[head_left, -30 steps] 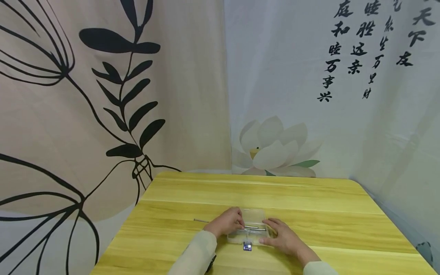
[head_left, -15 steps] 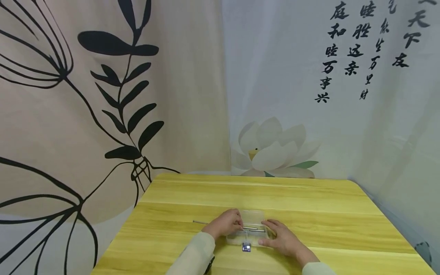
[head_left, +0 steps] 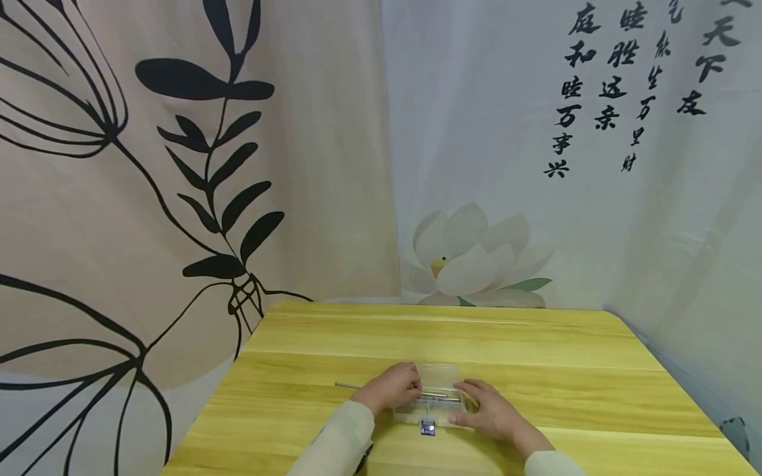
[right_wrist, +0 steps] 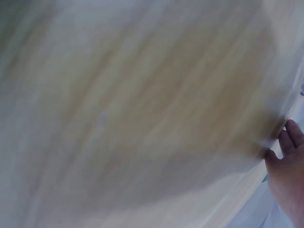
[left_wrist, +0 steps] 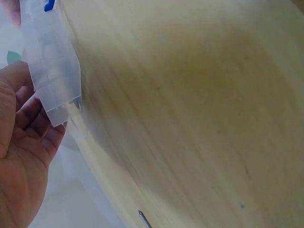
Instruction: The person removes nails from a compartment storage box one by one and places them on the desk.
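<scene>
A clear plastic box (head_left: pixel 411 416) stands on the table, its lid (head_left: pixel 439 375) raised behind it and a blue latch (head_left: pixel 428 427) at the front. Inside lie thin metal nails (head_left: pixel 440 397), running lengthwise along the back compartment. My left hand (head_left: pixel 389 385) is at the box's left end, fingertips curled down over it, pinching the near end of a nail; the fingertips are partly hidden. My right hand (head_left: pixel 491 411) grips the right end, thumb in front and fingers behind. In the left wrist view my left fingers curl around the box's (left_wrist: pixel 54 61) end.
Another long nail (head_left: pixel 346 385) lies on the table left of my left hand; its pointed tip (left_wrist: pixel 141 213) shows in the left wrist view. A small dark object (head_left: pixel 364 457) is beside my left sleeve. Printed curtains (head_left: pixel 333 165) hang behind the wooden table (head_left: pixel 536 350).
Both hands keep their places at the box and the nails inside stay where they were. The head view shifts only slightly.
</scene>
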The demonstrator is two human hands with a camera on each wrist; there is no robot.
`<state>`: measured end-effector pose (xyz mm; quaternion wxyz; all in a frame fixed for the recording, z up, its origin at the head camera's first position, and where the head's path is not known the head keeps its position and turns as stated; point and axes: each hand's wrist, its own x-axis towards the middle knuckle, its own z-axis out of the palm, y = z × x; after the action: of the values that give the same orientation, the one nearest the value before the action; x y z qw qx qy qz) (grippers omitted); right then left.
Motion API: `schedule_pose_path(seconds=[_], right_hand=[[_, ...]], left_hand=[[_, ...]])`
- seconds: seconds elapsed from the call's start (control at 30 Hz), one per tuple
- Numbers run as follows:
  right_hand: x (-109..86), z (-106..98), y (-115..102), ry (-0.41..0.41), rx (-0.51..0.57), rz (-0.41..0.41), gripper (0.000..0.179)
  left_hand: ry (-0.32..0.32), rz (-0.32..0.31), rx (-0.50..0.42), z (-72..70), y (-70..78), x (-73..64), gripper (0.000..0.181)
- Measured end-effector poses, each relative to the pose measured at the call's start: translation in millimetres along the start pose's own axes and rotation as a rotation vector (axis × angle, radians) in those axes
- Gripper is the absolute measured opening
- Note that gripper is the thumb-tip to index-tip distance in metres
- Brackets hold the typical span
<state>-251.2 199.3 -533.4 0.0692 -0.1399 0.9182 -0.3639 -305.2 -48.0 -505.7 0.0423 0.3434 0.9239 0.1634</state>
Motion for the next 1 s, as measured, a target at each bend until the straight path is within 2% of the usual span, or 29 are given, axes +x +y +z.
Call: schedule_pose_path(seconds=[0.27,0.47,0.7,1.0], right_hand=[[-1.1,-1.6,-2.1,0.004,0.013,0.012,0.074],[-0.5,-1.7,-0.6,0.022,-0.038,-0.019,0.073],[1.1,0.0,4.5,0.032,-0.016,-0.021,0.077],[-0.3,0.5,2.8,0.023,0.001,-0.013,0.077]], left_hand=[[0.033,-0.018,-0.107,-3.7,-5.5,-0.8,0.012],[0.052,-0.023,-0.176,-9.5,-12.1,0.3,0.010],[0.087,-0.028,-0.218,-20.0,-20.1,-1.1,0.010],[0.153,-0.048,-0.264,-38.5,-47.2,-20.0,0.013]])
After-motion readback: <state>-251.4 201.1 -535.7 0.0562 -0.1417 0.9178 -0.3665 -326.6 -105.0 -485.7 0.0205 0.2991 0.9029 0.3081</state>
